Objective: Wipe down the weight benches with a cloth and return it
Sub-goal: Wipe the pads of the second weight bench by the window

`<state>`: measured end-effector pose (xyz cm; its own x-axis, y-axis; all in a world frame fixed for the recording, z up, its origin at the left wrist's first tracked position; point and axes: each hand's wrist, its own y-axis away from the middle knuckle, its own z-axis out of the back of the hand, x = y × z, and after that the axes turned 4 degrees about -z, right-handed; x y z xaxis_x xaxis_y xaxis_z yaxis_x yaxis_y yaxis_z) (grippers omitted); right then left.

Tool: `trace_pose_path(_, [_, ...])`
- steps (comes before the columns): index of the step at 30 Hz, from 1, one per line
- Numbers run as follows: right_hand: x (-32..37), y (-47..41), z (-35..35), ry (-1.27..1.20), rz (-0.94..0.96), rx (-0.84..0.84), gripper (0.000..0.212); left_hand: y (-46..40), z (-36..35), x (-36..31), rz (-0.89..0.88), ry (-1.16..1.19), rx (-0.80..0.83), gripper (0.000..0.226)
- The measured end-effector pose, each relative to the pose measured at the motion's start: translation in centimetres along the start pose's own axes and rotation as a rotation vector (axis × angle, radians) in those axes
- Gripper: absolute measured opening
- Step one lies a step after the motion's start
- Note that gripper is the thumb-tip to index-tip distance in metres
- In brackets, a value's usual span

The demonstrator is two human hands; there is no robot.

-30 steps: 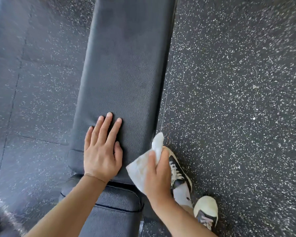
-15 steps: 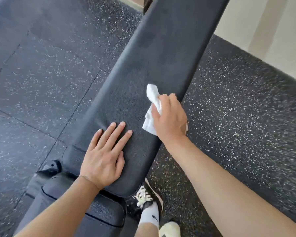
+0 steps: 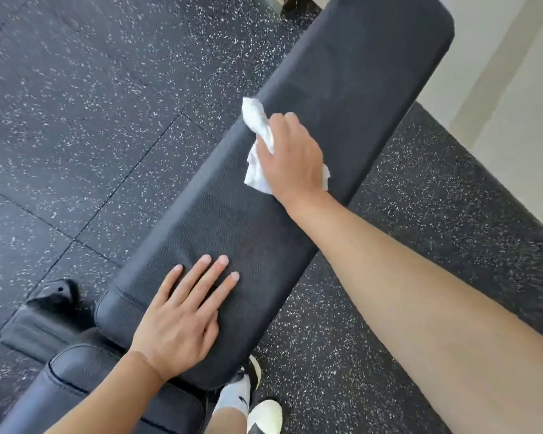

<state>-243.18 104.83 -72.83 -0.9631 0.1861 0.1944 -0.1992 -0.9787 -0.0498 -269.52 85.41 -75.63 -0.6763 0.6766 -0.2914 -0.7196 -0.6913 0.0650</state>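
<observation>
Bench pad (image 3: 342, 89) runs lengthwise from near left to far right.

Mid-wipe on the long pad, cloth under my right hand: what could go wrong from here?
The white cloth is bunched under the right hand, so it may only streak a narrow strip of the bench pad and miss the edges. It also pokes past the pad's left edge and could slip from the fingers to the floor. The left hand lies flat on the near end, so that patch may go unwiped.
</observation>
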Motion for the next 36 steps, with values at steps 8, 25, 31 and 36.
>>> trace_pose_path(8, [6.1, 7.1, -0.7, -0.211, 0.785, 0.171, 0.018, 0.1, -0.2, 0.0, -0.002, 0.019, 0.013, 0.068])
trace_pose_path(25, [11.2, 7.7, -1.4, -0.055, 0.427, 0.195, 0.027, -0.2, 2.1, -1.9, 0.299, 0.212, -0.077, 0.054])
trace_pose_path(31, [17.9, 12.2, -2.8, 0.015, 0.788, 0.377, 0.038, 5.6, 3.6, -0.6, 0.602, 0.250, -0.219, 0.041])
trace_pose_path(36, [17.5, 9.8, -2.9, 0.037, 0.932, 0.505, 0.042, 4.4, 5.0, -1.5, 0.844, 0.276, -0.248, 0.036])
